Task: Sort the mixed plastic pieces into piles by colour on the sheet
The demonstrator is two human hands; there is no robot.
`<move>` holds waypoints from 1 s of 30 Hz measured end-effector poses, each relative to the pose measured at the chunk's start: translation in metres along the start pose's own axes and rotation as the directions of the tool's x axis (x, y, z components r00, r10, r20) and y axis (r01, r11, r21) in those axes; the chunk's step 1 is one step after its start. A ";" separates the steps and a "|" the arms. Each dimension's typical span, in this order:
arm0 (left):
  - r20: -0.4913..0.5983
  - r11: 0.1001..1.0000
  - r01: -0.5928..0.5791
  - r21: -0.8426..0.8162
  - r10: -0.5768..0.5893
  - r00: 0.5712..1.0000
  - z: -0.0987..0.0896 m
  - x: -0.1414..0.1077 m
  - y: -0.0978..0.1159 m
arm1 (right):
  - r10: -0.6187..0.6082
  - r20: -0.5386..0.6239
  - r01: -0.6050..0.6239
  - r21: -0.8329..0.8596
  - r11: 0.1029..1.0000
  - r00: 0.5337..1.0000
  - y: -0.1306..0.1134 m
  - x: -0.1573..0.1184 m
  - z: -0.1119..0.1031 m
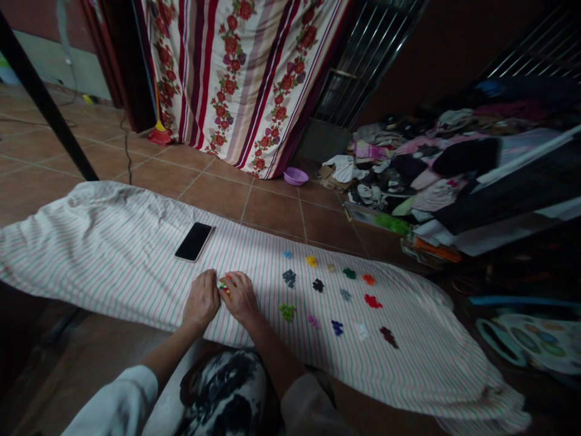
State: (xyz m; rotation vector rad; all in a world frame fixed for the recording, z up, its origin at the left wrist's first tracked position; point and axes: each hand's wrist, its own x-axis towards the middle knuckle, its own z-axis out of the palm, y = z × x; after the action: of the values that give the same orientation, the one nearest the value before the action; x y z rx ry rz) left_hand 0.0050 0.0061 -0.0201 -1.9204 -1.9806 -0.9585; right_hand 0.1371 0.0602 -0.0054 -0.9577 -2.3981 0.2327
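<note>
Spread over tiled floor, a striped cloth point(113, 254) is used where small coloured pieces point(224, 287) are pinched together between left hand point(202, 300) and right hand point(239, 297), presumably being joined, with loose pieces point(318, 284) lying to the right.

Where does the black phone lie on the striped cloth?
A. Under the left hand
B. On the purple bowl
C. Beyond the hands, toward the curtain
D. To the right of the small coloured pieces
C: the phone lies flat on the striped cloth, just beyond the left hand and right hand.
</note>
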 end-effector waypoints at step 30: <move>0.090 1.000 -0.007 -0.006 0.007 0.996 -0.011 0.007 0.007 | 0.146 -0.029 -0.148 -0.256 0.955 0.989 0.000 -0.012 0.007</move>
State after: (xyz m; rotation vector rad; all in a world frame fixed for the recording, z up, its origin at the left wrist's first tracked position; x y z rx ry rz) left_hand 0.0077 0.0044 -0.0054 -2.0058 -2.0205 -0.8914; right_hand 0.1404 0.0528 -0.0165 -1.2540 -2.3894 -0.0317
